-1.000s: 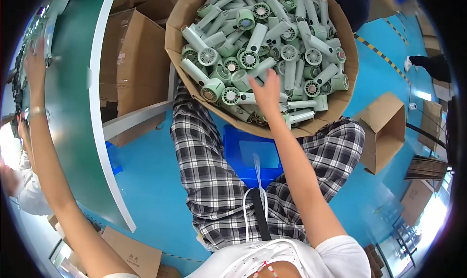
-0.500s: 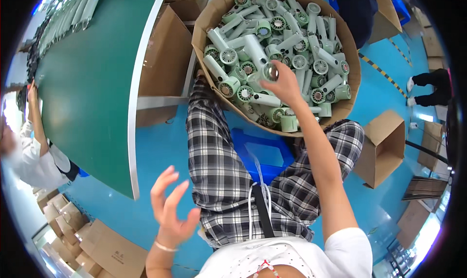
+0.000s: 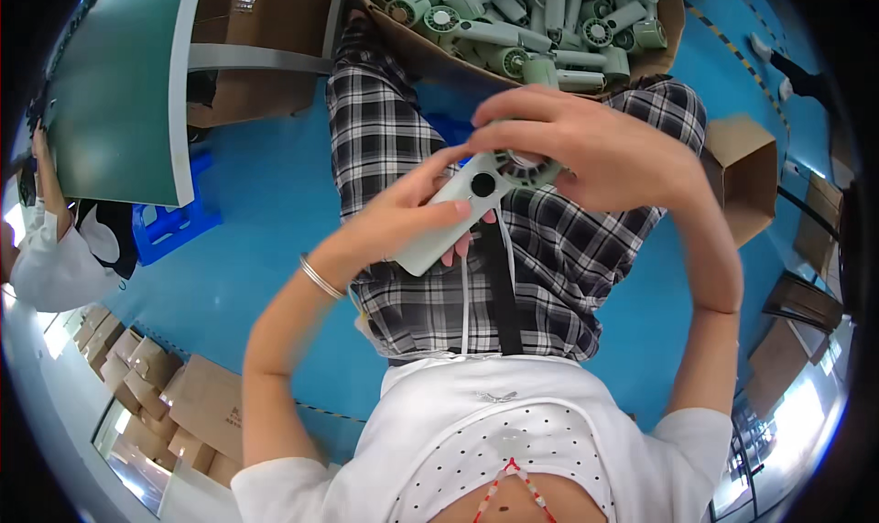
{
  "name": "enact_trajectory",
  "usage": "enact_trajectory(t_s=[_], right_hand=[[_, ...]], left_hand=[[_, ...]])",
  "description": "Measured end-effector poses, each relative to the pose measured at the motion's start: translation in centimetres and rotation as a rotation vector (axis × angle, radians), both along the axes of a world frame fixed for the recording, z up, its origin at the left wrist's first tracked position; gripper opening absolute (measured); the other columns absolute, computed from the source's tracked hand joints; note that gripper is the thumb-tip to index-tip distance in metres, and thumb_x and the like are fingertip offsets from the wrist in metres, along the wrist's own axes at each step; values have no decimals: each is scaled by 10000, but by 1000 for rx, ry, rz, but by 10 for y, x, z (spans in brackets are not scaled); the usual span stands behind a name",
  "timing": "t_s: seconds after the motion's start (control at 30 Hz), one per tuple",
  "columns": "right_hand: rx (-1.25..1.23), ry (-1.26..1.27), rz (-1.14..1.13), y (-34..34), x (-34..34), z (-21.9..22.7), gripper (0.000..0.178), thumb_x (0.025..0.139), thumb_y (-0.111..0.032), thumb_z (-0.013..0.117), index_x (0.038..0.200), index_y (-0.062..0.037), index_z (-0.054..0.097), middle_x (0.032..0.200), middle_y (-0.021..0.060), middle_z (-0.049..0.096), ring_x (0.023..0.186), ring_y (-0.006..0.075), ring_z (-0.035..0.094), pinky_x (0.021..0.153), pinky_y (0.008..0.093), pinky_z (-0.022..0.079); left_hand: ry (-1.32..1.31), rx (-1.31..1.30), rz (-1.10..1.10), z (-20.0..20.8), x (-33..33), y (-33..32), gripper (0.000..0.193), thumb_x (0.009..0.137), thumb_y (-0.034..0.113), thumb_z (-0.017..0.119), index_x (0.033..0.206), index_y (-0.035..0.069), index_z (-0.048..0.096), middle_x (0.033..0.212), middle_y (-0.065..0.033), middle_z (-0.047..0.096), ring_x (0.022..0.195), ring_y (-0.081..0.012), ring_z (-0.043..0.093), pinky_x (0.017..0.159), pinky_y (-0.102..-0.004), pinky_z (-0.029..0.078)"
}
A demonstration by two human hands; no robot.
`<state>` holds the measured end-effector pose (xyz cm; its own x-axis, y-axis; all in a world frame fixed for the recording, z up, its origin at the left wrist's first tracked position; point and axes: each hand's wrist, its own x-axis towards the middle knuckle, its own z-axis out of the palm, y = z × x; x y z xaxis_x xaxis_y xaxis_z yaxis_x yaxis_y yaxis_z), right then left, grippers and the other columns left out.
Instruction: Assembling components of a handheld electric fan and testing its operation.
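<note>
A pale green handheld fan (image 3: 427, 247) with a round black spot on its handle is held tilted above my lap. My left hand (image 3: 389, 219) wraps round the handle, thumb on top and fingertips showing beneath. Curled over the fan's round, slotted head is my right hand (image 3: 609, 152), which hides much of it. Just beyond my knees stands a big cardboard carton (image 3: 673, 42), heaped with many similar green fans (image 3: 494, 30).
A green-topped table (image 3: 124, 92) with a pale edge runs along the left, where another person (image 3: 64, 257) sits. Blue stool parts (image 3: 179, 207) show beside it. Stacked cartons (image 3: 206, 399) lie at lower left; an open box (image 3: 746, 170) stands to the right.
My right hand has brought the fan from the carton back over my lap. The left hand, open and apart before, now holds its handle. The view has tipped down toward my body.
</note>
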<state>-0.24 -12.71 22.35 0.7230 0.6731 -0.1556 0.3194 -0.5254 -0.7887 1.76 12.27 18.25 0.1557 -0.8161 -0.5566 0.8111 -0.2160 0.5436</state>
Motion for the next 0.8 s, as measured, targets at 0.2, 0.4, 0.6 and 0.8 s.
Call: enact_trajectory(t_s=[0.2, 0.4, 0.6, 0.8], right_hand=[[657, 64, -995, 25, -55, -72, 649, 701, 106, 503, 1328, -37, 412, 1303, 122, 485, 1215, 252, 474, 1000, 345, 397], [1338, 919, -961, 82, -96, -120, 538, 867, -129, 528, 1363, -30, 346, 1220, 105, 508, 1051, 174, 516, 861, 305, 434], [1031, 841, -1012, 90, -74, -123, 392, 906, -142, 539, 1267, -43, 424, 1011, 26, 557, 783, 50, 480, 595, 194, 370], [964, 752, -1053, 85, -72, -125, 401, 869, -94, 589, 1241, -51, 446, 943, 2, 584, 709, 25, 494, 519, 164, 348]], left_hand=[[-50, 17, 494, -34, -74, -9, 706, 924, 130, 496, 1474, 137, 54, 1083, -159, 530, 680, -152, 559, 563, -277, 504], [-275, -4, 633, -60, -71, -25, 709, 922, 96, 479, 1468, 152, 30, 1178, -134, 457, 733, -139, 555, 602, -266, 507], [-297, 57, 600, -81, -57, -28, 686, 931, 68, 448, 1471, 142, 31, 1254, -126, 410, 943, -178, 560, 668, -278, 527], [-340, -10, 552, -81, -55, -29, 781, 875, 130, 442, 1489, 145, -40, 1258, -134, 391, 1070, -217, 498, 806, -335, 498]])
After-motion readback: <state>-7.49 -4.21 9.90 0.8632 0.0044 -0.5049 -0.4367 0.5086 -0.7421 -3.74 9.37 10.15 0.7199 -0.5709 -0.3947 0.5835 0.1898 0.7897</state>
